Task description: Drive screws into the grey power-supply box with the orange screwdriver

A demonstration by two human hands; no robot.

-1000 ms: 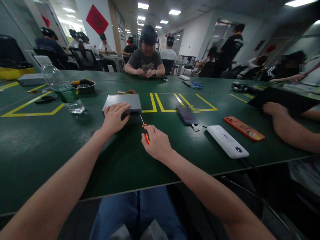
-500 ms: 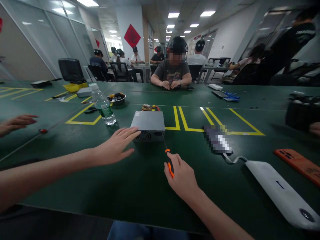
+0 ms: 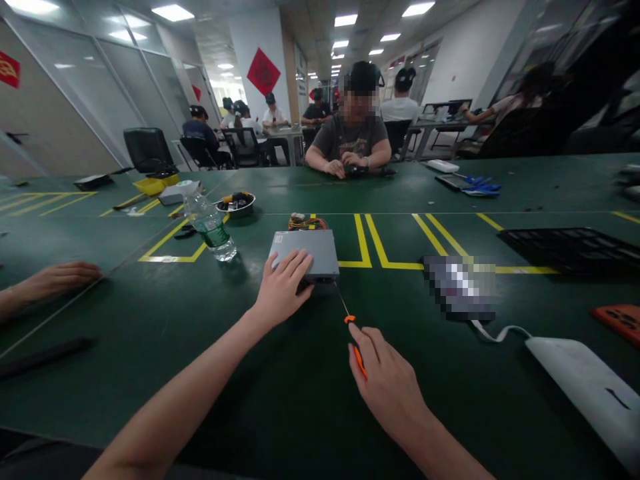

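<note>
A grey metal box (image 3: 320,250) sat on the green bench (image 3: 280,413), and the left hand (image 3: 284,287) lay over its near part, fingers outstretched and a little spread on the lid, thumb down by the near face. That hand was the nearer of the two, touching the box, its forearm coming up from seven o'clock.

The right hand (image 3: 387,367) was closed around a screwdriver (image 3: 350,321) with an orange and black handle. From this hand the box lay toward eleven o'clock, and the tool's long axis ran the same way, its thin shaft ending at the box's near right corner. Whether the tip touched the metal or sat in a screw, I cannot tell. Nor can I tell which side of the box was longer, seen so flat.

A bundle of coloured wires (image 3: 307,223) lay just behind the box at twelve o'clock. A clear bottle (image 3: 215,233) stood apart from the box, between nine and ten, and a co-worker's hand (image 3: 65,275) rested well away at nine.
</note>
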